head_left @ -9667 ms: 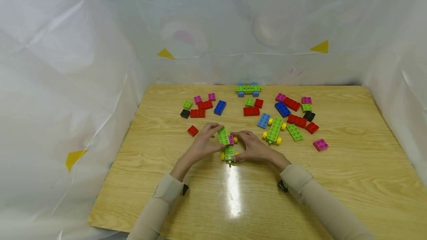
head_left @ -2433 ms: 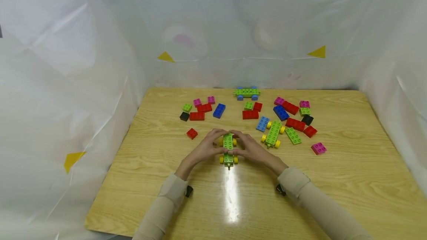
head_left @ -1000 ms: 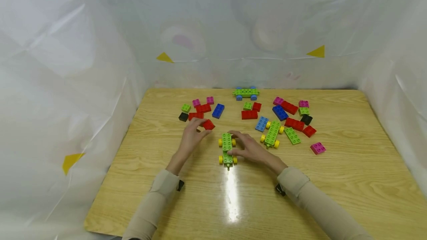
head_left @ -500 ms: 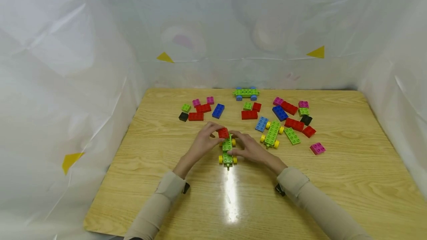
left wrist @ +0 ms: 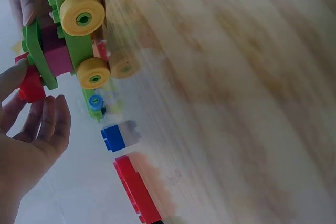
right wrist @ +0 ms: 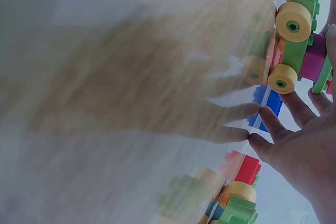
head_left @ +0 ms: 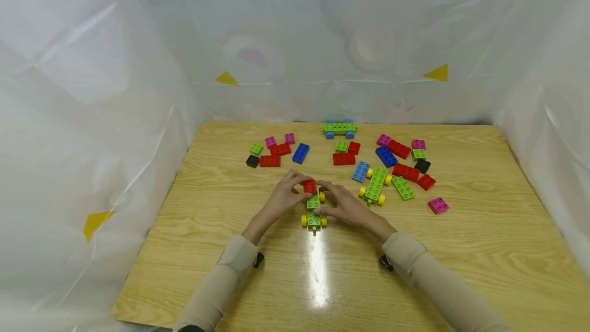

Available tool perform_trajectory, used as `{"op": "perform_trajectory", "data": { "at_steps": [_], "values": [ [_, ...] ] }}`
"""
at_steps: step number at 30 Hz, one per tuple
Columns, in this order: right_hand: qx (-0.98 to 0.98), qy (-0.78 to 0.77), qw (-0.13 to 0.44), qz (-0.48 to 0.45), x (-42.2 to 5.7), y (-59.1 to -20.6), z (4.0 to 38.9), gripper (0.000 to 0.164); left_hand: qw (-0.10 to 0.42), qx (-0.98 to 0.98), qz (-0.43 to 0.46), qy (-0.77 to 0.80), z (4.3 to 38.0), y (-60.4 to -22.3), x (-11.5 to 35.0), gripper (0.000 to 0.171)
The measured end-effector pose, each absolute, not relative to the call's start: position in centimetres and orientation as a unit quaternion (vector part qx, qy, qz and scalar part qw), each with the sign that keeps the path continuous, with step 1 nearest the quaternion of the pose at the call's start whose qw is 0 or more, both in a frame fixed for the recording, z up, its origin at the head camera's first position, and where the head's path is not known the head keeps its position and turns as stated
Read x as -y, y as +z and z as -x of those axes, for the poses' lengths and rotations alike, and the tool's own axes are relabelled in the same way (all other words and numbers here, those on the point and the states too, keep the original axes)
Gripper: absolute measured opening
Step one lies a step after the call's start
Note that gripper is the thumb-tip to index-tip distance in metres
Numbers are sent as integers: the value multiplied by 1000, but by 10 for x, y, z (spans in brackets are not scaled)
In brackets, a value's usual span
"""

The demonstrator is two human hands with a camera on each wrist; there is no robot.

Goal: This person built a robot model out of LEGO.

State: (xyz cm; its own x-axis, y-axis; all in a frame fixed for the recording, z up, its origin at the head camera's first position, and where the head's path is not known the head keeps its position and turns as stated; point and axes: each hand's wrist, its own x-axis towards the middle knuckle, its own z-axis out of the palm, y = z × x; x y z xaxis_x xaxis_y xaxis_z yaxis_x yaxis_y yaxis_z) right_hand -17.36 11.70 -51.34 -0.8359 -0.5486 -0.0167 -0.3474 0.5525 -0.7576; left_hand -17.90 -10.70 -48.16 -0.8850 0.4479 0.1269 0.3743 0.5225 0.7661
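Observation:
My left hand (head_left: 283, 196) pinches a small red brick (head_left: 310, 186) between thumb and fingers, at the far end of a green plate (head_left: 313, 202). In the left wrist view the red brick (left wrist: 32, 86) sits against the plate's studded side. A magenta brick (left wrist: 56, 57) lies between that plate and a green wheeled base (head_left: 314, 220) with yellow wheels. My right hand (head_left: 346, 206) holds this toy car from the right, thumb near the plate's near end and index finger at its far end. The right wrist view shows its other fingers spread beside the wheels.
A second green base with yellow wheels (head_left: 377, 184) stands to the right, beside a light blue brick (head_left: 361, 171) and a green plate (head_left: 403, 188). Loose bricks lie at back left and right. A blue-wheeled base (head_left: 339, 128) stands at the table's far edge.
The green plate went onto the car over the magenta brick. My left hand then picked up the red brick from the left and brought it onto the plate's far end. My right hand stayed at the car.

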Motion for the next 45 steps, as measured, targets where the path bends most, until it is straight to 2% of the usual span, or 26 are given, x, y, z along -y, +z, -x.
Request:
{"op": "perform_trajectory", "data": {
  "at_steps": [45],
  "values": [
    [-870,-395,122,268,-117,-513,177,82,78,-865,-282,407,184,-472,105,33]
  ]
}}
